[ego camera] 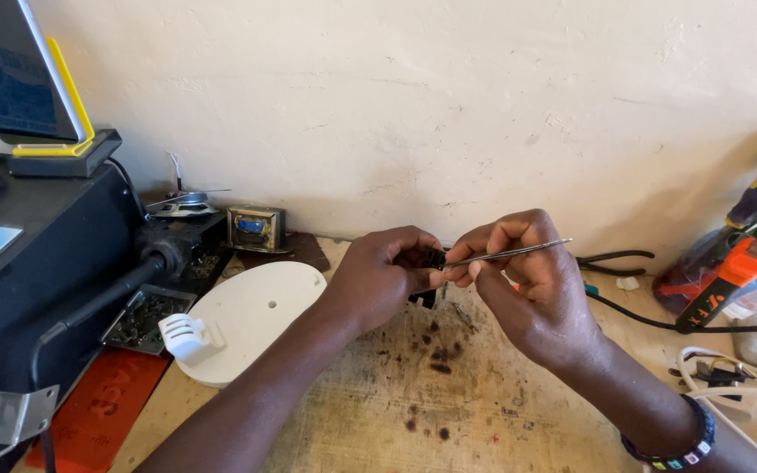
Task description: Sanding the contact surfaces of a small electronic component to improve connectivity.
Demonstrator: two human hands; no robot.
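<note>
My left hand (378, 276) is closed around a small black component (432, 260), held above the worn wooden bench (413, 394). My right hand (523, 289) grips thin metal tweezers (510, 254). The tweezers' tips point left and meet the black component, while their tail sticks out to the right above my knuckles. Both hands touch at the fingertips. Most of the component is hidden by my fingers.
A white oval plastic cover (251, 320) lies left of the hands. Black equipment (37, 254) with a hose fills the left side, and a small transformer (256, 228) stands by the wall. Pliers (615, 261), a screwdriver (729, 280) and white cables (738, 381) lie at the right.
</note>
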